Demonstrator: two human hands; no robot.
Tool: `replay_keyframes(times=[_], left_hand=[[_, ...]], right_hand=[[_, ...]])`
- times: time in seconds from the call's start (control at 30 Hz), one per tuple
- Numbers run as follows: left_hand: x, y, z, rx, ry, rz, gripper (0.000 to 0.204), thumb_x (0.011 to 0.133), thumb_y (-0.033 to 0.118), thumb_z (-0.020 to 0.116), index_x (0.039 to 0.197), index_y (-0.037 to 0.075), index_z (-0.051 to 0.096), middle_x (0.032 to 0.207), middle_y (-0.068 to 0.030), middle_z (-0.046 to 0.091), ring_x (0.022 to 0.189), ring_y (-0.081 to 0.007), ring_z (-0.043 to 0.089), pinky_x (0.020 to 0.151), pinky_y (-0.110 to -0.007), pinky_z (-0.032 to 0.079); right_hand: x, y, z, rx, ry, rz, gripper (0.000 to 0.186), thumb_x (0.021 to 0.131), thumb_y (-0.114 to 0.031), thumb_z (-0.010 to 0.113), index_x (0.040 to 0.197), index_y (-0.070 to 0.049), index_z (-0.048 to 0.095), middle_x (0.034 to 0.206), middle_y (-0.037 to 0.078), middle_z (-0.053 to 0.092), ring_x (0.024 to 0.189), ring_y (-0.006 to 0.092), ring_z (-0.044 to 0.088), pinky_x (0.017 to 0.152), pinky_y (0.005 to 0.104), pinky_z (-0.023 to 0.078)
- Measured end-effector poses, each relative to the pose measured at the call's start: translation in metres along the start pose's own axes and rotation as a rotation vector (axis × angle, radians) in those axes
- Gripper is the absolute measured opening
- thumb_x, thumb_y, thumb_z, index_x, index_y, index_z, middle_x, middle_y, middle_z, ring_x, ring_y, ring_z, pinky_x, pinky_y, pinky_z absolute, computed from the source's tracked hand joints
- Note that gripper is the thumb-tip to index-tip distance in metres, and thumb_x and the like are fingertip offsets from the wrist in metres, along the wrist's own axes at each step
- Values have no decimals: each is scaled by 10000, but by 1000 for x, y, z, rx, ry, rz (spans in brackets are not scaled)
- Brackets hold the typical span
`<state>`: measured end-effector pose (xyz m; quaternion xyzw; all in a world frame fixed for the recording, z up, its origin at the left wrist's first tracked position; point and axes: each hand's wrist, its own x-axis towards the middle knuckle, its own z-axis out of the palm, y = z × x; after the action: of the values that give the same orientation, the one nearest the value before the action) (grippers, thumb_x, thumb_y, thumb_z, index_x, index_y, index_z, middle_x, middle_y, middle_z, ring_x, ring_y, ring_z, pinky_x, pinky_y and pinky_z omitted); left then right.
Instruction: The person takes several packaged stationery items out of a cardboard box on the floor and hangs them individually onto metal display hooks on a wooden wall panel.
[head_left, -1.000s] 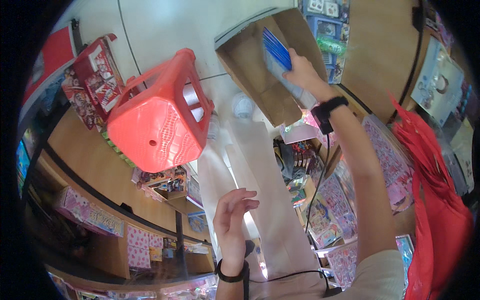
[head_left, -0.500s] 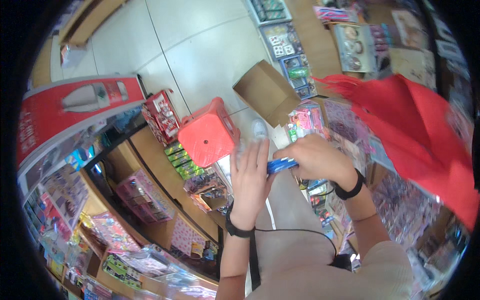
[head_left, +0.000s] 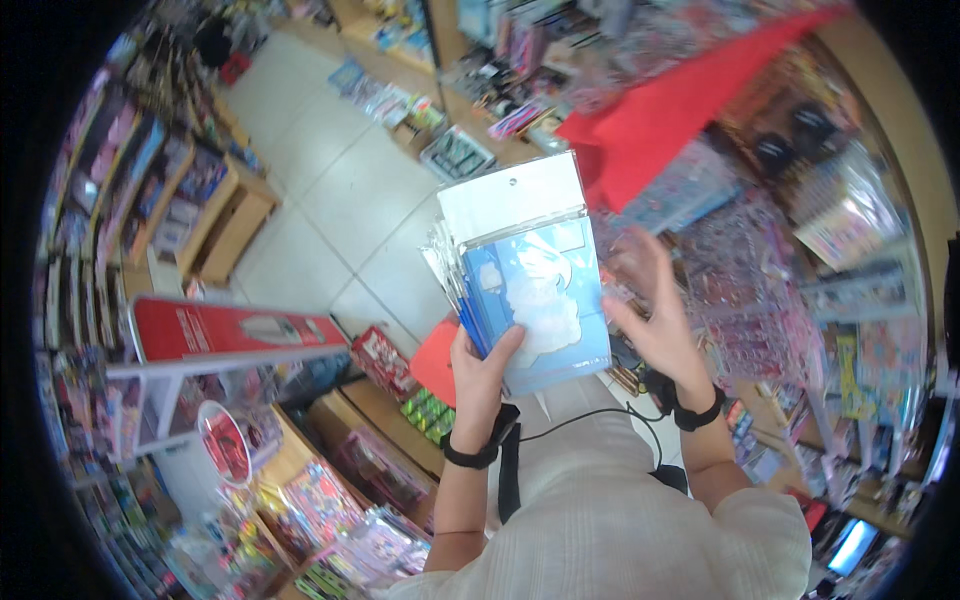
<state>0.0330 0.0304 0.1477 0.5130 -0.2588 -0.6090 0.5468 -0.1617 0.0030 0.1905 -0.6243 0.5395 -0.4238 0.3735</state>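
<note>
A stack of flat blue packets (head_left: 545,300) in clear plastic sleeves faces me, with a white cloud-like picture on the front one. Across its top runs a pale strip with a small hang hole. More packets fan out behind at the left edge. My left hand (head_left: 483,375) grips the stack at its lower left, thumb on the front and fingers hidden behind. Just off the right edge, my right hand (head_left: 655,315) is open, fingers apart and slightly blurred, holding nothing. Both wrists wear black bands.
Red cloth (head_left: 670,130) hangs at the upper right. A red stool (head_left: 433,365) is partly hidden behind my left hand. Left stands a display with a red sign (head_left: 235,333). Pale floor tiles (head_left: 350,200) lie ahead, between shelves crowded with packaged goods.
The view has swung round. The packets, seen edge-on before between both hands, now show their front. My right hand has come off them and opened; my left now holds them from the side.
</note>
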Motion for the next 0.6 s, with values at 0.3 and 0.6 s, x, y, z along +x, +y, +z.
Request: replay_keyframes(times=[0.3, 0.6], left_hand=[[-73, 29, 108, -85, -390, -7, 490, 775, 33, 597, 1211, 1, 378, 1085, -82, 501, 967, -139, 494, 829, -260, 402], [-116, -10, 204, -224, -857, -52, 450, 908, 298, 363, 1254, 11, 363, 1208, -86, 462, 1103, -189, 444, 932, -346, 346]], right_hand=[[-103, -39, -70, 246, 150, 40, 525, 791, -99, 621, 1228, 15, 354, 1064, 97, 506, 961, 144, 491, 833, 273, 396], [-190, -51, -151, 132, 699, -61, 471, 785, -139, 637, 1162, 29, 408, 1034, 82, 509, 954, 129, 476, 820, 267, 389]])
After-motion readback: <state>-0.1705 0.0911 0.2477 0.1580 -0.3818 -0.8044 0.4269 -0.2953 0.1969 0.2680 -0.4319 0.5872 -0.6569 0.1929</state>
